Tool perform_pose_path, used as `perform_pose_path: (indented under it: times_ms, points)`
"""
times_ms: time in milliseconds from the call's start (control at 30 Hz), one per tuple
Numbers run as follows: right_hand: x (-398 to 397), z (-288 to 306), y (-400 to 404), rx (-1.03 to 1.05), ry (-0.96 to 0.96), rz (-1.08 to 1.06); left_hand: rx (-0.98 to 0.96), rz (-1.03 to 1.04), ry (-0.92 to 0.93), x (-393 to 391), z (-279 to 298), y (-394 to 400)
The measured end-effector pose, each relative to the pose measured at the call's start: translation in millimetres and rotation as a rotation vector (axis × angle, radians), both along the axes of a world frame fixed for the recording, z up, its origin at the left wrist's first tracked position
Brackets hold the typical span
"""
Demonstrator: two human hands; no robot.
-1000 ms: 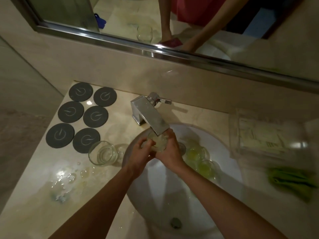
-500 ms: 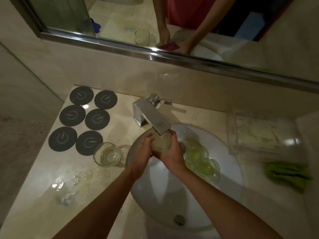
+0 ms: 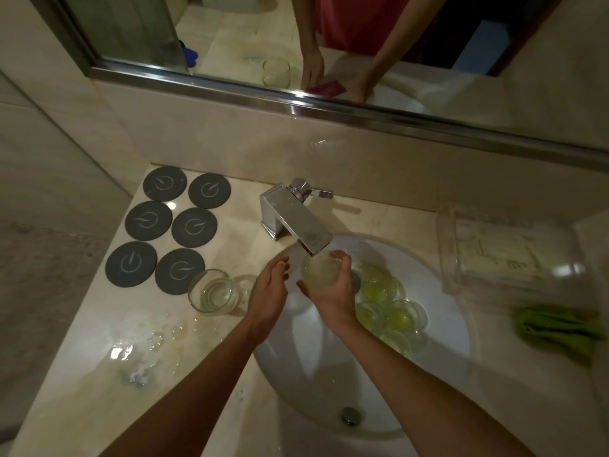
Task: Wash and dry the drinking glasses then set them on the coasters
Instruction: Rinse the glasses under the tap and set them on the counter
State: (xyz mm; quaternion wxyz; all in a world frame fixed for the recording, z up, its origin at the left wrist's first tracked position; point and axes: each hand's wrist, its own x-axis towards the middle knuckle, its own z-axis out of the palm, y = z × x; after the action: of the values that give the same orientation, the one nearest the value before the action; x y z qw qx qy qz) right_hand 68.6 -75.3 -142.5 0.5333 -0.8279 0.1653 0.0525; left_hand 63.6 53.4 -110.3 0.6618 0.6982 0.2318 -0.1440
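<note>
Six dark round coasters (image 3: pixel 171 228) lay in two columns at the far left of the counter (image 3: pixel 82 384), none with a glass on it. Just beside the nearest coaster stood an upright glass (image 3: pixel 213 292) on the counter, with a puddle (image 3: pixel 141 351) of water in front of it. The left hand (image 3: pixel 268 293) hovered over the sink's left edge, fingers straight and loosely spread, holding nothing and just apart from the held glass. Above it the chrome tap (image 3: pixel 296 219) reached out over the white sink (image 3: pixel 313 367). Right under the spout, the right hand (image 3: pixel 333 298) gripped a cloudy glass (image 3: pixel 321 270), fingers and thumb curled round it. More glasses (image 3: pixel 390 311) lay clustered in the sink just right of that hand. Farther right sat a clear plastic box (image 3: pixel 507 255), and a green cloth (image 3: pixel 560 331) near the counter's right end.
</note>
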Motion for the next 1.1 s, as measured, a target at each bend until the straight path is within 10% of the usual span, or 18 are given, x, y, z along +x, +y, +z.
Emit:
perform_pose_path:
  times_ms: [700,1100]
  points:
    - [-3.8,-17.8,6.7,0.043,0.097,-0.064,0.1,-0.008,-0.028,-2.6,-10.8,8.2]
    - [13.5,10.7,-2.1,0.694,0.937,-0.174,0.158,-0.146,0.064,8.9,-21.0,8.1]
